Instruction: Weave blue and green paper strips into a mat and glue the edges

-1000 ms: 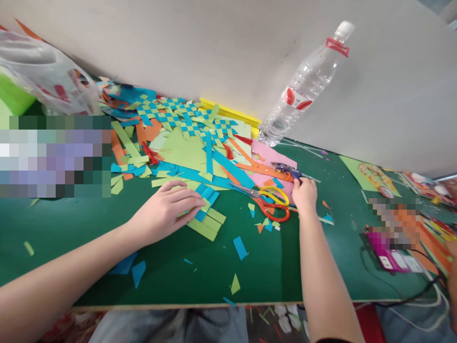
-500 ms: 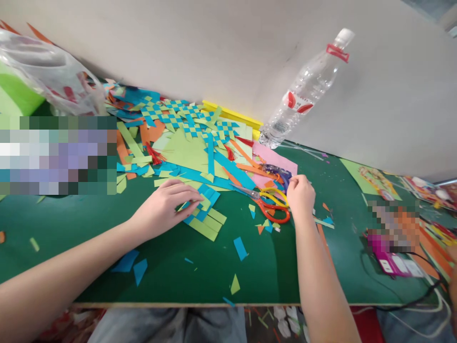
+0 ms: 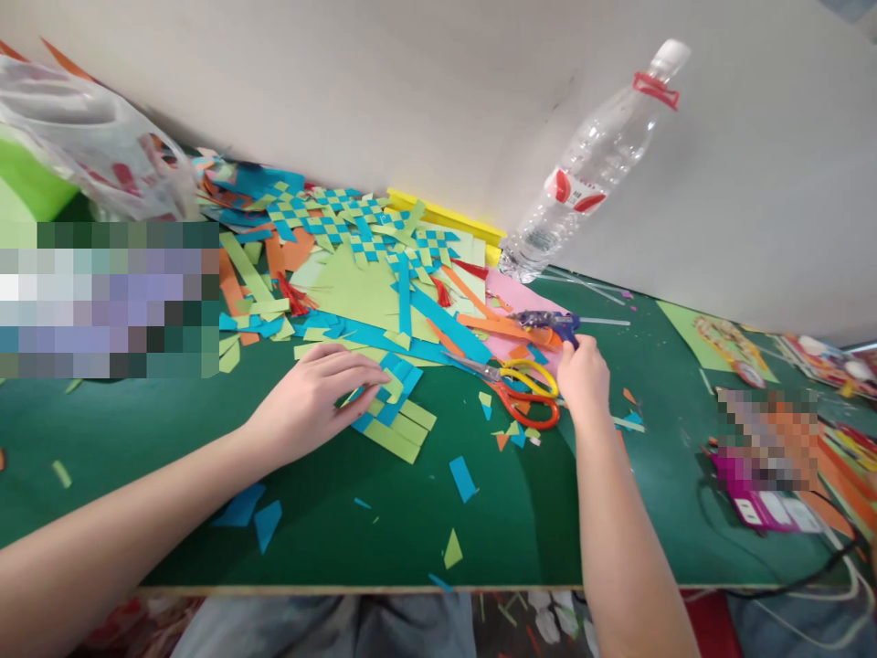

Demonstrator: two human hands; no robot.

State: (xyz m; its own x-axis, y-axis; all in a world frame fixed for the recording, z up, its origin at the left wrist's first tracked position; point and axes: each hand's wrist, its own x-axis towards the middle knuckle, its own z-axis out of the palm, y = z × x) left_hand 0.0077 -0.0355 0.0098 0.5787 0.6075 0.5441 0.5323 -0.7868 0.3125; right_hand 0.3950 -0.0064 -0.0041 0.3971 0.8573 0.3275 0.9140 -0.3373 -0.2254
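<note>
At the middle of the table, my left hand (image 3: pixel 322 397) pinches the edge of a small woven mat of blue and light-green paper strips (image 3: pixel 404 425) that lies flat. Its thumb and fingertips meet at the mat's upper left part. My right hand (image 3: pixel 586 379) is closed around the handle of a blue hot glue gun (image 3: pixel 548 322). A clear glue stick sticks out of the gun's back end, and the nozzle points left over orange strips. Just left of this hand lie scissors (image 3: pixel 524 397) with one yellow and one orange handle loop.
Woven blue-and-green pieces (image 3: pixel 343 219) and loose strips are heaped at the back. A clear plastic bottle (image 3: pixel 582 174) stands against the wall beside a yellow strip (image 3: pixel 445 219). Left is a plastic bag (image 3: pixel 102 146); right, a magenta object (image 3: pixel 754 498) with cables. Paper scraps dot the green table.
My right hand has raised and turned the glue gun, so its body and glue stick now show above the fist. My left hand has stayed on the woven mat.
</note>
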